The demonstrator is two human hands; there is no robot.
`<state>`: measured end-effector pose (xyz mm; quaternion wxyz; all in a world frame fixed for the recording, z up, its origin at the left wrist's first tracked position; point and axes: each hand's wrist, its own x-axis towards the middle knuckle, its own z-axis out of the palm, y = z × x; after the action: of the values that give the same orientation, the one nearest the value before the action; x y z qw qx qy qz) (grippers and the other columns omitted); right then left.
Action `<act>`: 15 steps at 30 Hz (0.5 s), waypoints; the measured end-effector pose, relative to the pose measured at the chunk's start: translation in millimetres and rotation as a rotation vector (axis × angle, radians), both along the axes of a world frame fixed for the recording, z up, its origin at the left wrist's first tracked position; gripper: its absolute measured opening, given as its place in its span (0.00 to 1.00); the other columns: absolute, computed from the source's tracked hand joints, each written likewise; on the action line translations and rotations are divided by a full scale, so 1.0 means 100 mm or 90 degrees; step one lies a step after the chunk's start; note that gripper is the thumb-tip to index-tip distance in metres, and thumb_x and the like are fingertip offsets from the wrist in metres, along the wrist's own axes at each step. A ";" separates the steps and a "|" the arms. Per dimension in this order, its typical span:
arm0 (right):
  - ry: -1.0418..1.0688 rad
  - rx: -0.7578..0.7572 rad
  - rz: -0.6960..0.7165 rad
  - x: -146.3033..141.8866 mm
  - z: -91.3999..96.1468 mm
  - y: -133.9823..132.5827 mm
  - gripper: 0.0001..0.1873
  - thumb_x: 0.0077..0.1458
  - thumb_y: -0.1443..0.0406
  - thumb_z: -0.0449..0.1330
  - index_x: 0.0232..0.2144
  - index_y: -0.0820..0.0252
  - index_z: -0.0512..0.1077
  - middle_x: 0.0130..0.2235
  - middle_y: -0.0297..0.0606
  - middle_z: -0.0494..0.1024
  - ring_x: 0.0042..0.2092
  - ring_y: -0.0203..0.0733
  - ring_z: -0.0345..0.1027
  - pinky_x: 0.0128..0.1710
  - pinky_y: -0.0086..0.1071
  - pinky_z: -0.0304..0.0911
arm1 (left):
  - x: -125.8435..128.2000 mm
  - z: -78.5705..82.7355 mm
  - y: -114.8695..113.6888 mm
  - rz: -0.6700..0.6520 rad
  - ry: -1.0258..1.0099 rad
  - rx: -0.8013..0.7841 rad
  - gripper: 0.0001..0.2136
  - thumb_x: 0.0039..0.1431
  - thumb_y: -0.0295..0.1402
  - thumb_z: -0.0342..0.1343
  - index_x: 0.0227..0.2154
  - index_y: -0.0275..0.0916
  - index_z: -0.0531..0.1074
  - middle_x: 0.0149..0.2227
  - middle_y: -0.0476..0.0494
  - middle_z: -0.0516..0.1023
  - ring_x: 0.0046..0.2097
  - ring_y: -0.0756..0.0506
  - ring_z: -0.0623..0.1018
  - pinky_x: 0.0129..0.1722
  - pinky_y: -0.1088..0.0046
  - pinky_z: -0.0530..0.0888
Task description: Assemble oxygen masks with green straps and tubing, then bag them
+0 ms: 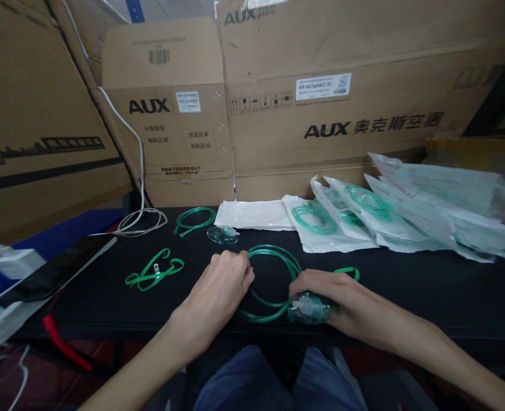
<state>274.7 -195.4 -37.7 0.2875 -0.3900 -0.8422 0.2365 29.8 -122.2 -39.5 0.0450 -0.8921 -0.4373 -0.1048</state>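
My left hand (pixel 222 285) is closed in a pinch on the left side of a coil of green tubing (pixel 278 260) lying on the black table (pixel 427 285). Just to its right, my right hand (pixel 324 288) wraps around a clear mask piece (pixel 307 308) joined to the coil's near end. A green strap (pixel 348 271) shows just behind that hand. Farther back lie a second green tubing coil (pixel 194 218) and another clear mask (pixel 223 234). A loose green strap (pixel 153 274) rests to the left.
Sealed plastic bags (pixel 406 217) of green tubing fan out at the back right, beside a flat white bag (pixel 254 216). Large cardboard boxes (pixel 320 103) wall off the back. A white cable (pixel 141 220), a dark tablet (pixel 51 274) and a red-handled tool (pixel 64 342) lie left.
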 end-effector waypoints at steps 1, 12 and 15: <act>0.004 -0.001 -0.008 0.03 -0.02 0.00 0.17 0.59 0.73 0.56 0.46 0.51 0.75 0.44 0.35 0.81 0.46 0.41 0.75 0.47 0.29 0.66 | -0.03 0.01 -0.01 -0.016 -0.023 -0.033 0.11 0.68 0.37 0.53 0.35 0.39 0.76 0.31 0.43 0.77 0.33 0.41 0.78 0.33 0.66 0.70; -0.008 -0.011 -0.057 0.16 -0.12 -0.04 0.08 0.64 0.64 0.60 0.46 0.54 0.73 0.44 0.38 0.80 0.45 0.42 0.75 0.46 0.30 0.65 | -0.33 0.07 -0.36 -0.245 -0.145 -0.147 0.15 0.58 0.39 0.66 0.48 0.49 0.74 0.52 0.49 0.73 0.53 0.44 0.73 0.53 0.68 0.72; -0.025 0.001 -0.053 0.14 -0.12 -0.02 0.10 0.63 0.64 0.61 0.47 0.55 0.72 0.47 0.40 0.79 0.48 0.42 0.73 0.49 0.30 0.63 | -0.29 -0.01 -0.38 -0.241 -0.161 -0.152 0.07 0.62 0.37 0.62 0.42 0.45 0.73 0.44 0.50 0.76 0.46 0.46 0.75 0.47 0.70 0.73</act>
<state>289.0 -197.4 -49.7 0.2810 -0.4290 -0.8309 0.2158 1.1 -160.1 -40.5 -0.1360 -0.9367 -0.2742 -0.1699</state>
